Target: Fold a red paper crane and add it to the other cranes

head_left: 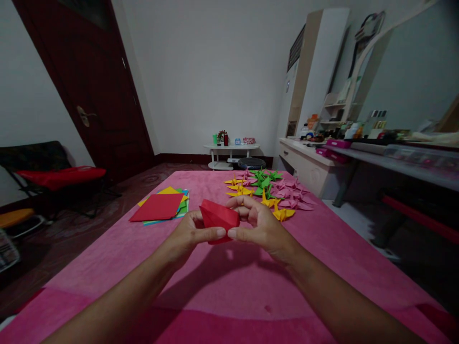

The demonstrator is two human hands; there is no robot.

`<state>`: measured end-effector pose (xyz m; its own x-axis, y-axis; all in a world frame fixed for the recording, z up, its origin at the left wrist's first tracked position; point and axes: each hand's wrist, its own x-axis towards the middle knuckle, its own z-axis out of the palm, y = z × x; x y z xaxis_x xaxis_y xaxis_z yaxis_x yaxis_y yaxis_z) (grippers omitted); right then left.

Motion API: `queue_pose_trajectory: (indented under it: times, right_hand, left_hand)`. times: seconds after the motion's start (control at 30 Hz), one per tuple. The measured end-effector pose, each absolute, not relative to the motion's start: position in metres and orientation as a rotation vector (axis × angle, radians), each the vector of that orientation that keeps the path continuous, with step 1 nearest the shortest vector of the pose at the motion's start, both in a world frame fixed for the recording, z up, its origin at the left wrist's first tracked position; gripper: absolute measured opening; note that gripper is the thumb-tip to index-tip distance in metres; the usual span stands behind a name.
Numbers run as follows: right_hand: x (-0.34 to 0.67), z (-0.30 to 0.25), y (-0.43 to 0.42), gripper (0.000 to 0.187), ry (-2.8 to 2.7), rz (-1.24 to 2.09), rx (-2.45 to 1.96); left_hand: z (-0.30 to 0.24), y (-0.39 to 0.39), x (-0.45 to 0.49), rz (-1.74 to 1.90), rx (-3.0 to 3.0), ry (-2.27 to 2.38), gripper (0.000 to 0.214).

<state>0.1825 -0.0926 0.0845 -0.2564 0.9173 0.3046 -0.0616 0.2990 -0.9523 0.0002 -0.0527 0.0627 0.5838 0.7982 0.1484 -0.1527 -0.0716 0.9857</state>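
Note:
Held up over the pink-covered table is a partly folded piece of red origami paper (218, 215), its creased flaps facing me. My left hand (191, 231) grips its left side, thumb along the lower edge. On the other side my right hand (256, 222) pinches it, the two thumb tips almost meeting at the bottom. Some fingers are hidden behind the paper. To the left lies a stack of coloured paper sheets (158, 207) with a red square on top. Beyond my right hand spreads a group of folded paper cranes (263, 181) in yellow, green and pink.
The pink tablecloth (215, 296) covers the table under my arms. A white dressing table (308, 155) with a mirror stands to the right. At the far wall is a small white table (233, 146) with items on it; a red folding chair (64, 177) stands left.

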Motion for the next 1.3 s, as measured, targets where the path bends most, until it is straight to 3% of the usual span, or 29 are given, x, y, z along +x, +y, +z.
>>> queue_pose_trajectory:
  times: [0.13,0.43,0.77,1.3]
  right_hand:
    - [0.184,0.082,-0.090,0.055,-1.454,1.306,-0.805]
    - [0.188,0.074,-0.082,0.059,-1.165,1.406,-0.773]
    - [0.186,0.069,-0.082,0.066,-1.314,1.483,-0.803]
    - [0.193,0.074,-0.079,0.072,-1.279,1.515,-0.898]
  left_hand:
    - [0.065,-0.052,-0.001,0.825,1.451,0.617,0.024]
    - [0.070,-0.048,0.001,0.917,1.372,0.563,0.053]
    - [0.065,-0.051,0.003,0.871,1.341,0.641,0.068]
    - [0.064,-0.044,-0.003,0.753,1.262,0.506,0.073]
